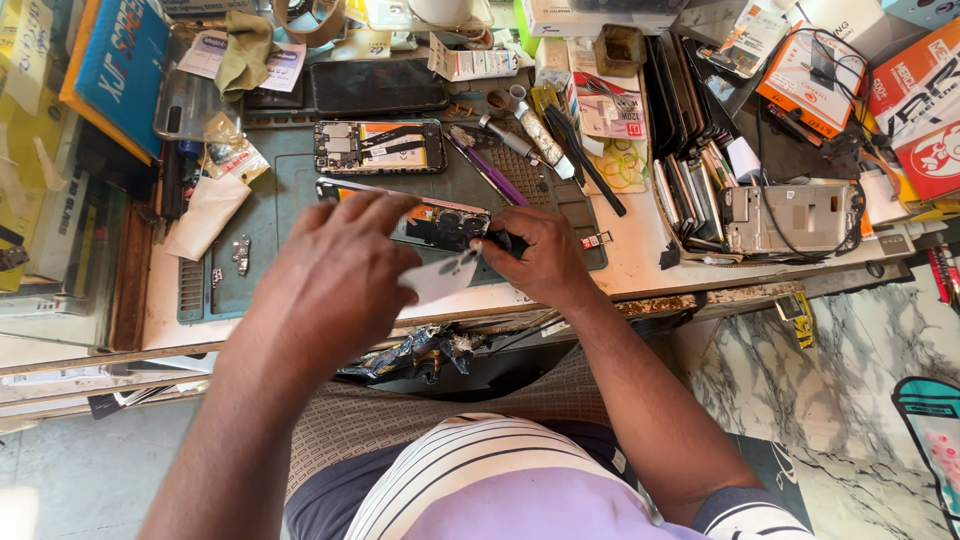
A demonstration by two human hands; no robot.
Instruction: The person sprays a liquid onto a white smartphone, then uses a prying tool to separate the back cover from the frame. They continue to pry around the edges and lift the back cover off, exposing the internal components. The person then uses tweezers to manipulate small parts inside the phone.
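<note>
Head view: opened phone (pixel 440 222) lies stripped on the tabletop (pixel 640 262), left hand (pixel 330 275) pinching its white back cover (pixel 440 276), right hand (pixel 545 255) gripping a dark tool (pixel 497 240) beside the phone's camera end; reassembly remains.

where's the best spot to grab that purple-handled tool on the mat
Probably the purple-handled tool is best pinched at mid-handle, coming from above. It lies flat and slanted on the grey work mat, its middle stretch bare, with other tools close on its right.

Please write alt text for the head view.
Both hands work on an opened phone on a grey mat: the left hand covers it, holding a pale card, and the right hand grips its end. A second opened phone lies behind among tools.
</note>
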